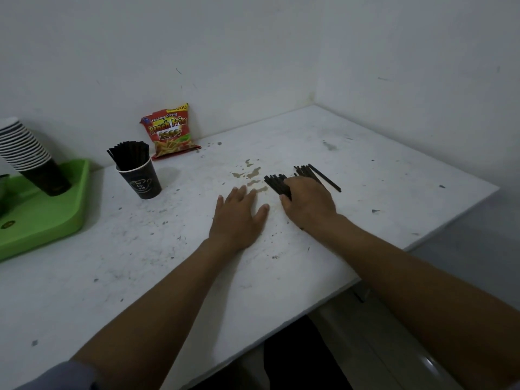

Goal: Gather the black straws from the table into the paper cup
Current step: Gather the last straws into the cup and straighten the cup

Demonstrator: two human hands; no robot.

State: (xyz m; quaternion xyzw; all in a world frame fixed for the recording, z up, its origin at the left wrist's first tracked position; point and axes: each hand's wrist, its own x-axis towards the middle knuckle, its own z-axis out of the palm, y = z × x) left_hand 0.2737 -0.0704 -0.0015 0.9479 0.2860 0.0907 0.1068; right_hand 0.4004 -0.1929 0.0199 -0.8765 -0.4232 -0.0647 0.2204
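Your left hand (239, 218) and right hand (309, 204) are bare, no gloves, rings or watch, and both forearms are uncovered. A grey-blue sleeve (56, 375) edge shows only at your left arm's upper end, near the frame's bottom corner.

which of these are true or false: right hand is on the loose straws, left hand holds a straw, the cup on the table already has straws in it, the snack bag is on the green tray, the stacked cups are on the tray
1. The right hand is on the loose straws. True: it lies over the pile on the table.
2. The left hand holds a straw. False: it lies flat on the table, fingers spread, holding nothing.
3. The paper cup already has straws in it. True: a bunch stands in it.
4. The snack bag is on the green tray. False: it stands on the table against the wall.
5. The stacked cups are on the tray. True.
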